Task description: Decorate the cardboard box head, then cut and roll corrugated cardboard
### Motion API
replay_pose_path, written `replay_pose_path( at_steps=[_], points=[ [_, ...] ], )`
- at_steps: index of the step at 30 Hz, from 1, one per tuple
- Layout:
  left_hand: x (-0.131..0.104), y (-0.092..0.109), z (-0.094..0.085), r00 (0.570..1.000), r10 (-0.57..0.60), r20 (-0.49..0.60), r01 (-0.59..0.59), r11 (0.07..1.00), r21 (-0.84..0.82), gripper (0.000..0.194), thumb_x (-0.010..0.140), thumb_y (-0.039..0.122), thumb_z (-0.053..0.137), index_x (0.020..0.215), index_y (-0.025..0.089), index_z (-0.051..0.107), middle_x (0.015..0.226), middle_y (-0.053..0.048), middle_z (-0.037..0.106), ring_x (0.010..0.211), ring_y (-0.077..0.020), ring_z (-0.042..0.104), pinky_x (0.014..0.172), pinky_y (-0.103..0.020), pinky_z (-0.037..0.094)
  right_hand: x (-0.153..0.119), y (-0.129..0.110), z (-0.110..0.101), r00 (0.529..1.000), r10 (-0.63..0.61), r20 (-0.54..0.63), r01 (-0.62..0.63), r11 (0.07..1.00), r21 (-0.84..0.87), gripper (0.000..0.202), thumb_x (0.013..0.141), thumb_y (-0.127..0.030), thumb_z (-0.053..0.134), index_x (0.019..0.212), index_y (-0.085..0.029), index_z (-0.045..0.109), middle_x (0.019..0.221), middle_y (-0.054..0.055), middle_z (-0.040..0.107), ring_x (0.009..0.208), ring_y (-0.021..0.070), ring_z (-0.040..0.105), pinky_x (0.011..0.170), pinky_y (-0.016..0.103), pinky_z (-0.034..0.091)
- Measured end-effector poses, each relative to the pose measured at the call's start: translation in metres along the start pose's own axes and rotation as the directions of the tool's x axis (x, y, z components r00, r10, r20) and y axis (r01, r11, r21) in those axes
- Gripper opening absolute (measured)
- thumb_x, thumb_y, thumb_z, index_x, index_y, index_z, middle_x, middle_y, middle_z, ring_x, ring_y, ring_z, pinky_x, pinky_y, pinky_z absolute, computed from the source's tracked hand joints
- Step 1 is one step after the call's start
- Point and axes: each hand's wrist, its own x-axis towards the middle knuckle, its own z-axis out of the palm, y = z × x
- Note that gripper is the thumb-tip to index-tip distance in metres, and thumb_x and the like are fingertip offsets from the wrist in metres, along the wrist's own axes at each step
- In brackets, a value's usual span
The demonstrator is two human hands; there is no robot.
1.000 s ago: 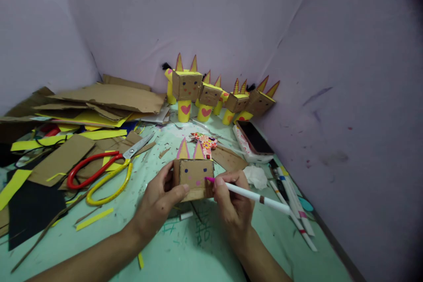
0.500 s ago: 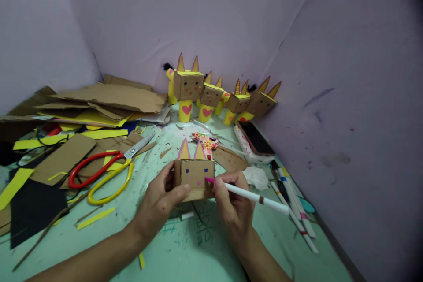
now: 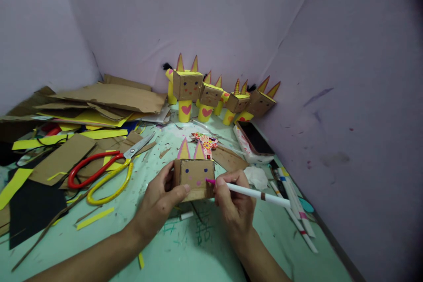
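A small cardboard box head (image 3: 194, 174) with two yellow, pink-edged pointed ears sits in the grip of my left hand (image 3: 165, 194), thumb on its front and fingers round its left side. Its front bears two dark blue dots and pink marks below them. My right hand (image 3: 236, 198) is closed round a white felt-tip pen (image 3: 259, 193) with a pink tip. That tip is at the right part of the front face, beside a pink dot; contact is too fine to tell.
Red-and-yellow scissors (image 3: 127, 154) lie on cardboard and paper scraps at left. Several cardboard animals (image 3: 188, 86) stand along the back wall. A phone (image 3: 256, 136) and several felt-tip pens (image 3: 299, 207) are at right, near a crumpled tissue (image 3: 257, 177).
The pen tip has shifted very slightly right and down at the front face, and my right hand with it. My left hand and the box head look the same.
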Motion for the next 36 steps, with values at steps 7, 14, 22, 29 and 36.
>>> replay_pose_path(
  at_steps=[7, 14, 22, 29, 36],
  points=[
    [-0.001, 0.0, -0.001, 1.0, 0.008, -0.001, -0.008, 1.0, 0.025, 0.055, 0.075, 0.033, 0.066, 0.125, 0.017, 0.05, 0.124, -0.009, 0.063, 0.114, -0.0284, 0.058, 0.093, -0.035, 0.048, 0.0, 0.002, 0.001, 1.0, -0.018, -0.023, 0.018, 1.0, 0.005, 0.019, 0.092, -0.03, 0.053, 0.075, -0.022, 0.052, 0.056, -0.006, 0.053, 0.044, 0.0094, 0.048, 0.042, 0.02, 0.039],
    [0.001, -0.003, -0.002, 1.0, 0.016, -0.007, -0.016, 0.999, 0.032, 0.055, 0.074, 0.032, 0.066, 0.125, 0.017, 0.05, 0.124, -0.009, 0.063, 0.113, -0.0292, 0.059, 0.093, -0.037, 0.047, 0.001, 0.001, 0.001, 0.999, -0.041, -0.001, 0.041, 0.999, 0.0, 0.017, 0.091, -0.027, 0.053, 0.076, -0.022, 0.053, 0.058, -0.005, 0.054, 0.046, 0.0092, 0.047, 0.044, 0.021, 0.037],
    [-0.001, -0.002, -0.002, 1.0, 0.018, 0.0, -0.018, 1.0, 0.018, 0.055, 0.074, 0.032, 0.066, 0.125, 0.018, 0.051, 0.123, -0.008, 0.064, 0.112, -0.0283, 0.059, 0.093, -0.036, 0.048, -0.001, -0.008, 0.005, 0.996, 0.079, -0.035, -0.078, 0.996, 0.037, 0.02, 0.089, -0.033, 0.054, 0.073, -0.022, 0.052, 0.059, -0.005, 0.051, 0.051, 0.0107, 0.047, 0.048, 0.023, 0.035],
    [0.001, -0.002, -0.001, 1.0, 0.011, -0.007, -0.011, 1.0, 0.018, 0.056, 0.074, 0.033, 0.067, 0.125, 0.018, 0.05, 0.123, -0.008, 0.064, 0.112, -0.0281, 0.059, 0.093, -0.035, 0.048, -0.001, -0.003, 0.005, 0.993, 0.107, -0.051, -0.105, 0.994, 0.034, 0.023, 0.09, -0.036, 0.053, 0.071, -0.022, 0.05, 0.057, -0.005, 0.05, 0.048, 0.011, 0.046, 0.045, 0.024, 0.034],
    [-0.001, 0.0, -0.001, 1.0, 0.016, -0.004, -0.016, 0.999, 0.032, 0.051, 0.075, 0.032, 0.065, 0.122, 0.017, 0.051, 0.122, -0.008, 0.065, 0.112, -0.0285, 0.059, 0.093, -0.036, 0.048, -0.002, 0.004, 0.006, 0.989, 0.132, -0.073, -0.128, 0.99, 0.054, 0.023, 0.09, -0.038, 0.054, 0.074, -0.022, 0.05, 0.059, -0.005, 0.05, 0.044, 0.0099, 0.044, 0.042, 0.023, 0.034]
  ],
)
